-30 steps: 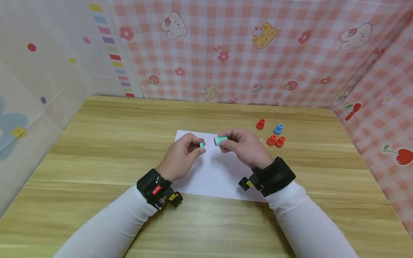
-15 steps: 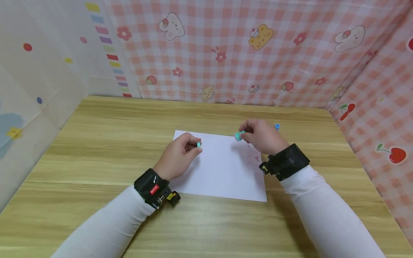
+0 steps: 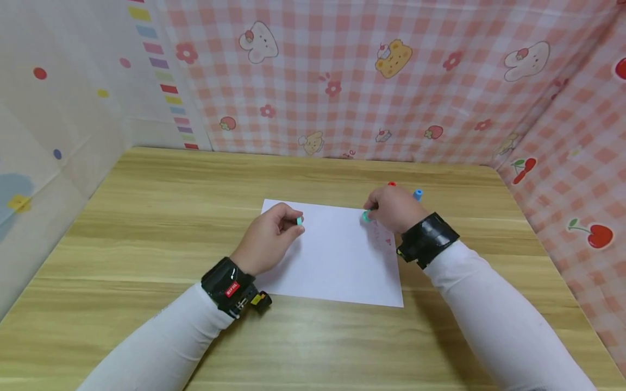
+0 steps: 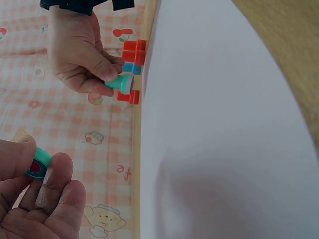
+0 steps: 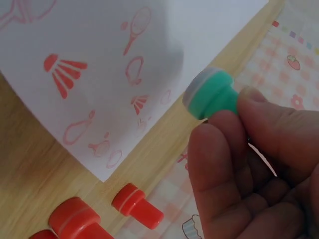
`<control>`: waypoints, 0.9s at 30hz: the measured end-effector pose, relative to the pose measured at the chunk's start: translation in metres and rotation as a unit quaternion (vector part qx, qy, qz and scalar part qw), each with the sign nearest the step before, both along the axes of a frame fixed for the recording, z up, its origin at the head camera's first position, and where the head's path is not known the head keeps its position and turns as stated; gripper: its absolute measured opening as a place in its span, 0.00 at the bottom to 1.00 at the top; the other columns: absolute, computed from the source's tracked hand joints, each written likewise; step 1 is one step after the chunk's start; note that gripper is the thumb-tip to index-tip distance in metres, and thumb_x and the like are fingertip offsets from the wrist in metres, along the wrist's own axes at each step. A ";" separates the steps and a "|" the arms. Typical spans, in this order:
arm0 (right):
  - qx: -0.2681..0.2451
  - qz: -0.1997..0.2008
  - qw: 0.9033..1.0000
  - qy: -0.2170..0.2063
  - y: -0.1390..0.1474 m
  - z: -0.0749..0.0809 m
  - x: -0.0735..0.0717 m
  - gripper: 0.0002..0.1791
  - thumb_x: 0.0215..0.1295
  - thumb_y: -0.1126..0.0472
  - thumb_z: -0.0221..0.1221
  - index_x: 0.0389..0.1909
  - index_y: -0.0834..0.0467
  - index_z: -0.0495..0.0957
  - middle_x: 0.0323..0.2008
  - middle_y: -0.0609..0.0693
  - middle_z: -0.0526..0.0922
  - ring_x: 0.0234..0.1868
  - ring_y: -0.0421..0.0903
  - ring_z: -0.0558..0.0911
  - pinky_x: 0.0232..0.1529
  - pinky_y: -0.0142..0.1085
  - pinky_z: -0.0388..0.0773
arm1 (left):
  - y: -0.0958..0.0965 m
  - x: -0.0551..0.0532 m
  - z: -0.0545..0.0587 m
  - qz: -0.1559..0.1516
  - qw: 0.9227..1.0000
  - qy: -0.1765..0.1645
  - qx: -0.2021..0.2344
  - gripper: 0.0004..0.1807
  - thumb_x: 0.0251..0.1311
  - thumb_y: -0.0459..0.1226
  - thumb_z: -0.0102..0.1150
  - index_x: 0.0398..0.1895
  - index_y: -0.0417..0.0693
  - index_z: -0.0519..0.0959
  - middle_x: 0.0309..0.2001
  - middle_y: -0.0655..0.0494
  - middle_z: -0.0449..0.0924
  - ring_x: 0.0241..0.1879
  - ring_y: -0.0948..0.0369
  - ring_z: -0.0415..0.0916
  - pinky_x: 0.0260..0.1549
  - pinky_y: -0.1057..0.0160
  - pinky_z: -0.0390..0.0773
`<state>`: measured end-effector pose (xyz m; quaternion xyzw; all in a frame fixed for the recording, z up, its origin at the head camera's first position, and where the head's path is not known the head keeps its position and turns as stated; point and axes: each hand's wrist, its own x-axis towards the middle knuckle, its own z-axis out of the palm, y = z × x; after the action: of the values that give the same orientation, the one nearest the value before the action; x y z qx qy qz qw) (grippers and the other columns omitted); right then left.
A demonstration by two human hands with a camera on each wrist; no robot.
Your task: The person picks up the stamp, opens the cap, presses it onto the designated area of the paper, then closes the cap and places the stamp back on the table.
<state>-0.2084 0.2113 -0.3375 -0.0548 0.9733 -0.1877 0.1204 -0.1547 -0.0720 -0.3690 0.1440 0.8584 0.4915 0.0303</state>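
In the head view my right hand (image 3: 398, 209) is over the far right corner of a white sheet of paper (image 3: 337, 258). It pinches a green stamp (image 5: 214, 94) by the narrow handle, and the pale stamping end faces the sheet, held apart from it in the right wrist view. Red prints (image 5: 65, 74) of shuttlecocks and rackets cover that corner. Over the left half of the paper, my left hand (image 3: 266, 239) holds a small green cap (image 4: 42, 160) between thumb and fingers; its inside is dark with a red patch.
Beyond the right hand stand a blue stamp (image 3: 418, 195) and several red stamps (image 5: 75, 219), partly hidden by that hand in the head view. They sit on the wooden table (image 3: 171, 217) just off the paper's edge. A pink checked cloth (image 3: 313, 70) hangs behind.
My right hand has carried the green stamp rightward, away from the left hand, to the paper's printed corner, and lowered and tipped it toward the sheet. My left hand stays nearly still with the cap.
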 end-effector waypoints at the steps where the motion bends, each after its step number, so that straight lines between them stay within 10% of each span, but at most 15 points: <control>1: 0.003 0.000 1.000 0.000 0.000 -0.001 -0.001 0.06 0.72 0.62 0.67 0.45 0.56 0.89 0.43 0.53 0.89 0.38 0.50 0.80 0.37 0.37 0.79 | 0.000 0.000 0.000 0.000 1.000 0.000 0.000 0.09 0.72 0.36 0.65 0.52 0.46 0.81 0.47 0.54 0.86 0.45 0.59 0.82 0.49 0.56 0.82; 27: 0.035 0.015 0.999 -0.004 -0.007 -0.005 -0.004 0.04 0.69 0.63 0.69 0.41 0.58 0.90 0.41 0.54 0.89 0.40 0.51 0.81 0.44 0.41 0.81 | 0.000 0.001 0.000 -0.002 1.000 0.001 -0.008 0.10 0.72 0.36 0.65 0.52 0.47 0.81 0.45 0.55 0.86 0.43 0.59 0.82 0.47 0.57 0.82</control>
<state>-0.2125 0.2046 -0.3423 -0.0643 0.9778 -0.1523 0.1288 -0.1541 -0.0721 -0.3689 0.1458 0.8619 0.4846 0.0317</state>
